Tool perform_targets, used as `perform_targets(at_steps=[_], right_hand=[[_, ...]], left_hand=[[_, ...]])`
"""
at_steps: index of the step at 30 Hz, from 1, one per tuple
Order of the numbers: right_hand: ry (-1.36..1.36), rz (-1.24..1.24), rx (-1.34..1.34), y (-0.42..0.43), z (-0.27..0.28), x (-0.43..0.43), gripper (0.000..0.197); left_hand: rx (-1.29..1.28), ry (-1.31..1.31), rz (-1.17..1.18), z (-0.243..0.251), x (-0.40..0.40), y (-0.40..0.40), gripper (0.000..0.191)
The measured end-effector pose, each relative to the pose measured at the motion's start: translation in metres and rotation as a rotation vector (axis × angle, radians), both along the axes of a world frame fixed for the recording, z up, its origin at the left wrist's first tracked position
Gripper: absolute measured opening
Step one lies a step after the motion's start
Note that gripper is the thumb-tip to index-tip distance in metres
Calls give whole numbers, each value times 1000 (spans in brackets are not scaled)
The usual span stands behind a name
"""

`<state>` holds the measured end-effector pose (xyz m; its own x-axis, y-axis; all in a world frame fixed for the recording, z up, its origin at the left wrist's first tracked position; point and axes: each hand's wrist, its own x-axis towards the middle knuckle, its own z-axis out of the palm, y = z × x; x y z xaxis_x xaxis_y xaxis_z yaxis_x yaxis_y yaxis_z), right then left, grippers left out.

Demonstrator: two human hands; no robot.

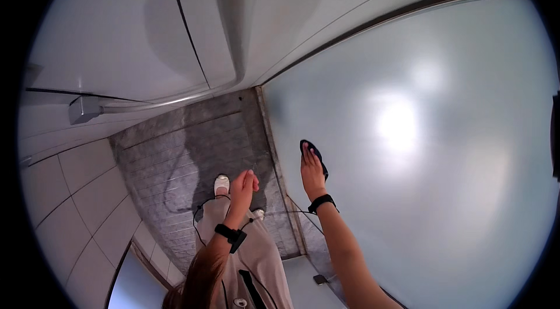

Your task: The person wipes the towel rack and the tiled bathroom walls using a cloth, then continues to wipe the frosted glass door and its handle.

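Observation:
My right hand (313,172) lies flat with its fingers together over a small dark pad or folded cloth (323,164), against the frosted glass panel (437,204). Part of the dark piece shows past the fingertips and along the right side of the hand; the rest is hidden under it. My left hand (244,183) hangs in the air left of the panel, above the floor. Its fingers are curled in, and nothing is plainly visible in them.
A metal bar (175,102) on a square mount (84,110) runs along the white wall at the left. Grey textured floor (153,173) lies beneath, with a raised sill (273,156) below the glass. Thin black cables (280,212) run from both wristbands. A metal fitting (320,279) sits lower right.

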<state>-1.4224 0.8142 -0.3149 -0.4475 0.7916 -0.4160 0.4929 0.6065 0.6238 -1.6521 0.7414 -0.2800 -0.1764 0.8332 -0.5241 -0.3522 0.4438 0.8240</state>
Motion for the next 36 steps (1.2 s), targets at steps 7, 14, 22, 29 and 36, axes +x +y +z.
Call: perform_targets(at_steps=[7,14,22,29,36], right_hand=[[843,-173,548,147,205,-117,70],[95,-11,370,128,50,-72,53],[-180,-1,-317,-182,17,104,55],[446,-168,234,52,161,-61,55],[352,-80,498,80,198,-100,51]], left_hand=[[-86,-27,-67,-13,-6,-50,36],[-85,-97,-21,-45,13,-37,35],[-118,-46,-169,-26,10,-40,33],[-126,-48,-284,-18,17,-55,34],[-16,34,-321,-34,24,-54,37]])
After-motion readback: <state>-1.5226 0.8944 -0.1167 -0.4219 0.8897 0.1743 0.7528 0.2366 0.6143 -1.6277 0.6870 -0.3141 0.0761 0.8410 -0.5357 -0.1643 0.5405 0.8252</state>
